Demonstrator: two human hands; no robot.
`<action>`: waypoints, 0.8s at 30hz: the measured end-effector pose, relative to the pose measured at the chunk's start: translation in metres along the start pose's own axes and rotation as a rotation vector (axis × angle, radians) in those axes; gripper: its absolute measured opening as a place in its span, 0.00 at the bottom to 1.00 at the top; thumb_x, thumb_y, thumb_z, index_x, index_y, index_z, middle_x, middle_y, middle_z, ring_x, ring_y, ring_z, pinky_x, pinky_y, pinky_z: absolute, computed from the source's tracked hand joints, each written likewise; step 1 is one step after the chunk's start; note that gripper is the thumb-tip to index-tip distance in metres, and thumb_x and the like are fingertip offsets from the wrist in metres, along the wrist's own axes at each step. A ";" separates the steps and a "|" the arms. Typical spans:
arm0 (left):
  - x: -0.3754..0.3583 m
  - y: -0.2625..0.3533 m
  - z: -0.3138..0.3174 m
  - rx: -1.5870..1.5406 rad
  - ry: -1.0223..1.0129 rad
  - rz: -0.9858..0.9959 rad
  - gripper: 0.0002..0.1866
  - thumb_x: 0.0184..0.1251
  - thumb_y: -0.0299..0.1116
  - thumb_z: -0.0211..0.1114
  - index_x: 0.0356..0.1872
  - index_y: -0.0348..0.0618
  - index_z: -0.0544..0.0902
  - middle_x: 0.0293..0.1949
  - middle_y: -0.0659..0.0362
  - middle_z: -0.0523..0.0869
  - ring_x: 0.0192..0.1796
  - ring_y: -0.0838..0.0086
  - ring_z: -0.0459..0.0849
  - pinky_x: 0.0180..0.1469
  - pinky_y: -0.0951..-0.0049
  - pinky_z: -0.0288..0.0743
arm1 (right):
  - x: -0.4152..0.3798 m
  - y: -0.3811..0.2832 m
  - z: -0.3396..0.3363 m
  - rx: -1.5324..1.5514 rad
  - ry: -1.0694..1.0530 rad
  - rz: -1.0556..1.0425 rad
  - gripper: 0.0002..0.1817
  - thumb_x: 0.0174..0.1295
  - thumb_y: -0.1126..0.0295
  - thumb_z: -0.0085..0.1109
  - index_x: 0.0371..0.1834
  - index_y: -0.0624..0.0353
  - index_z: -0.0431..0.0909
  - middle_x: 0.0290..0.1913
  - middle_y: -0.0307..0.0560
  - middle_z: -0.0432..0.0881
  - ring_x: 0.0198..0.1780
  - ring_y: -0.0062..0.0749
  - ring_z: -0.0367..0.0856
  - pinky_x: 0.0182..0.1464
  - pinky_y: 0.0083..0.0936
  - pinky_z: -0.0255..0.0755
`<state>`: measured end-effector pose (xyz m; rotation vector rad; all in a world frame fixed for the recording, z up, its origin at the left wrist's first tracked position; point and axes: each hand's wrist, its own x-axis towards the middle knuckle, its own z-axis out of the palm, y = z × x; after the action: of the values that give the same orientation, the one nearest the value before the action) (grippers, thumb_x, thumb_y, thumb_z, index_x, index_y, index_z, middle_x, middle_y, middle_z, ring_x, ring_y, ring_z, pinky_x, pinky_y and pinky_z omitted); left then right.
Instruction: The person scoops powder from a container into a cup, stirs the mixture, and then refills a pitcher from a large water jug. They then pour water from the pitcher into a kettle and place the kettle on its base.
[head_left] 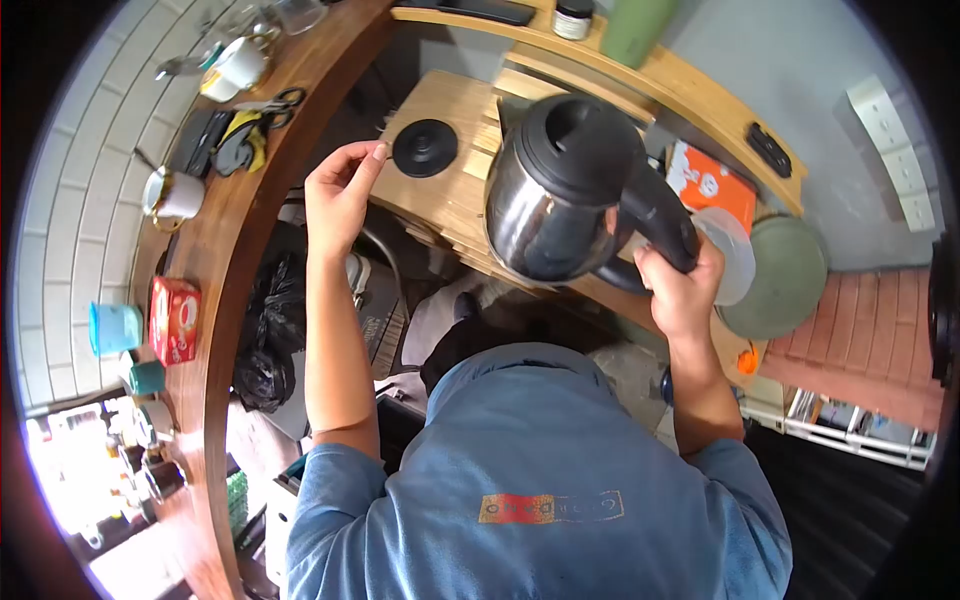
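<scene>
An electric kettle [560,210] with a steel body and black lid is held up in front of me, its spout toward the far left. My right hand [688,285] is wrapped round the kettle's black handle. To the left, my left hand [343,190] has thumb and forefinger pinched together beside the round black kettle base [425,148]. Whether something thin, such as a cord, lies in that pinch I cannot make out. The base lies flat on a light wooden table [440,100], just right of those fingertips.
A brown wooden counter [270,130] on the left bears cups, scissors [275,105] and a red box [175,320]. A raised shelf [690,90] at the back holds a green bottle [637,30] and a jar. On the right are an orange packet [715,180] and round lids.
</scene>
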<state>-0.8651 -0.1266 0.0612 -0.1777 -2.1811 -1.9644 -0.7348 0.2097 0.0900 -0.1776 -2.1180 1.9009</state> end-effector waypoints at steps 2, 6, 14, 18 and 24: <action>-0.006 0.013 -0.015 0.030 0.052 0.019 0.09 0.68 0.29 0.69 0.43 0.34 0.87 0.38 0.64 0.87 0.41 0.85 0.80 0.47 0.83 0.72 | 0.023 0.005 0.026 0.011 -0.022 -0.063 0.06 0.51 0.77 0.64 0.32 0.66 0.81 0.26 0.32 0.78 0.29 0.14 0.73 0.32 0.19 0.70; -0.007 0.021 -0.044 0.063 0.094 0.055 0.08 0.68 0.28 0.68 0.44 0.34 0.86 0.39 0.63 0.87 0.41 0.84 0.80 0.47 0.82 0.72 | 0.060 0.014 0.089 0.039 0.014 -0.113 0.07 0.51 0.75 0.64 0.32 0.68 0.80 0.23 0.33 0.77 0.26 0.14 0.72 0.30 0.20 0.70; 0.088 0.047 -0.047 0.503 -0.129 0.546 0.11 0.70 0.30 0.64 0.48 0.37 0.85 0.46 0.56 0.87 0.50 0.71 0.82 0.54 0.73 0.73 | 0.114 0.067 0.202 -0.074 0.104 -0.197 0.08 0.49 0.72 0.66 0.29 0.66 0.81 0.23 0.39 0.81 0.26 0.20 0.75 0.33 0.25 0.73; 0.138 0.028 -0.029 0.715 -0.257 0.707 0.12 0.64 0.33 0.68 0.46 0.42 0.87 0.46 0.53 0.87 0.51 0.59 0.82 0.56 0.65 0.74 | 0.132 0.100 0.238 -0.107 0.133 -0.216 0.09 0.47 0.72 0.67 0.29 0.66 0.80 0.22 0.46 0.81 0.25 0.29 0.78 0.33 0.28 0.74; 0.166 -0.018 -0.026 0.820 -0.295 0.670 0.11 0.60 0.35 0.70 0.41 0.43 0.89 0.42 0.56 0.88 0.47 0.57 0.82 0.53 0.62 0.76 | 0.145 0.128 0.265 -0.170 0.158 -0.221 0.09 0.47 0.71 0.67 0.28 0.64 0.81 0.22 0.50 0.81 0.25 0.32 0.80 0.33 0.29 0.74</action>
<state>-1.0283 -0.1619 0.0844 -0.9423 -2.4465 -0.6616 -0.9636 0.0145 -0.0408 -0.1185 -2.0955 1.5335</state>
